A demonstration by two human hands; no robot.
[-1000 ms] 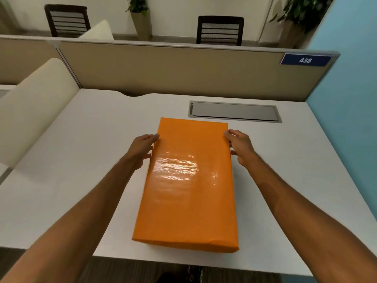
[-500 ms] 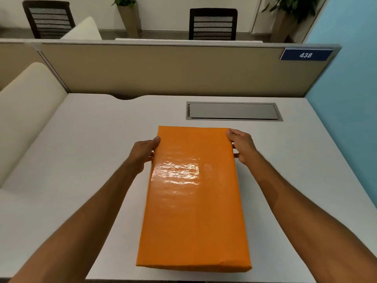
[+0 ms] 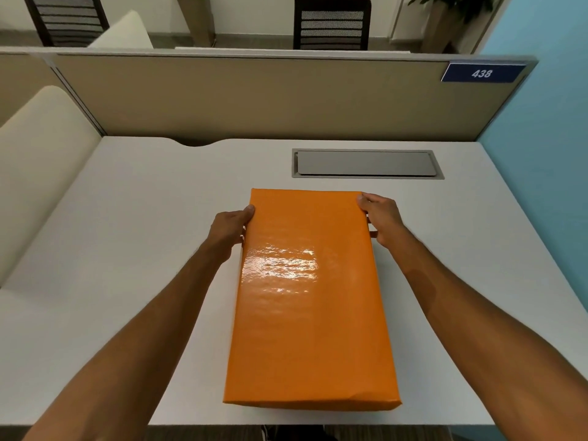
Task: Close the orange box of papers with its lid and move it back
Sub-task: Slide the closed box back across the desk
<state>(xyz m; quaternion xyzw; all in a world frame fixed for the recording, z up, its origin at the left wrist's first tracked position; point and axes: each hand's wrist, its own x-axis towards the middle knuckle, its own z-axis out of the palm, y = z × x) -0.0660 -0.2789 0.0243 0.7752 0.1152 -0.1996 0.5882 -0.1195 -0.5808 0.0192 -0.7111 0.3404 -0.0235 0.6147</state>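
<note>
Seemingly both hands (image 3: 229, 229) (image 3: 381, 218) clasp the closed orange box (image 3: 310, 300), fingers mostly hidden.

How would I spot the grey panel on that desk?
Start at the white desk below the beige partition. Just beyond the glossy orange box lies a long flat grey metal panel, sunk flush into the desktop, the only recessed thing there.

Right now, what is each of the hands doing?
Left hand: gripping the left side of the orange box.
Right hand: gripping the box's right side.
</note>
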